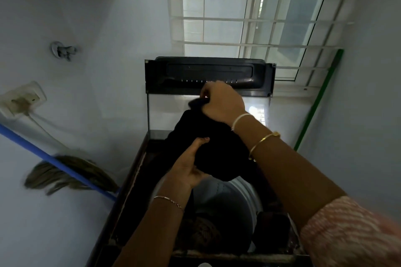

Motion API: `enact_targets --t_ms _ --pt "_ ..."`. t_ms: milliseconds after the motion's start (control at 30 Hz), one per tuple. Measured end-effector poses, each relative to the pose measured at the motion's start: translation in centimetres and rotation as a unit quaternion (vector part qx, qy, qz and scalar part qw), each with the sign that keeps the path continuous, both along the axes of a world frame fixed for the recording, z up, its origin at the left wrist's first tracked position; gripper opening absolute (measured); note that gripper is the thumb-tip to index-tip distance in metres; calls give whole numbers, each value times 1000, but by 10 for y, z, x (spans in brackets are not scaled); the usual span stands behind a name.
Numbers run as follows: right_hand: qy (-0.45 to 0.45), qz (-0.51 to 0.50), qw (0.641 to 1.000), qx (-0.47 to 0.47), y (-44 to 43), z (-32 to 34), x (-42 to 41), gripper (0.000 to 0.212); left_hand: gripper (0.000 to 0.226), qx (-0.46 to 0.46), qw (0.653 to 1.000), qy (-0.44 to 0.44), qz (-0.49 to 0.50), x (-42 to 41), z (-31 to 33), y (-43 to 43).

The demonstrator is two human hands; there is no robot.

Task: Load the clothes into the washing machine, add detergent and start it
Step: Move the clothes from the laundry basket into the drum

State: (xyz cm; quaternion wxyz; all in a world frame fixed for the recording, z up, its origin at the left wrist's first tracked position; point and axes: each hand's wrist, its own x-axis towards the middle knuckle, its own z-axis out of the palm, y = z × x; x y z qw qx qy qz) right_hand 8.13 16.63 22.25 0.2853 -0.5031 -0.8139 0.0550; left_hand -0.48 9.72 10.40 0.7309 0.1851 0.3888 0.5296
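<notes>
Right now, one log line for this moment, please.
stage: loading; left hand: holds black garment; right hand: pinches its top; lid: open; black garment: over drum

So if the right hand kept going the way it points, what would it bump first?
Most likely the washer's raised lid, right behind the right hand gripping the black garment; the gap is hard to judge.

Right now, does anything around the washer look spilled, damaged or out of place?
No spill shows. The one oddity: the washing machine rim looks chipped or stained along its left and front edges. Otherwise the lid stands open, and the left hand and right hand hold the black garment above the drum.
</notes>
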Motion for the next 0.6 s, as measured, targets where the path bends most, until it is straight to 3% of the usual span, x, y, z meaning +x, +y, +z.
enact_targets --t_ms 33,100,267,400,500,600 --pt "-94 -33 994 38 -2 -3 -4 27 47 1 1000 -2 10 1 -2 -1" --pt "-177 -56 978 90 -8 -9 -11 28 50 7 1000 -13 23 3 -5 -3" --pt "-201 -8 976 88 -25 -30 -27 21 35 13 999 -22 42 0 -10 -12" --pt "-199 97 974 -50 -29 -34 -31 24 22 9 998 -52 45 -3 -16 -22" --pt "-153 148 960 -182 -24 -34 -28 24 36 -2 996 -74 52 -6 -20 -25" --pt "-71 187 947 -250 -23 -39 -21 30 49 -4 994 -96 56 -6 -22 -26"
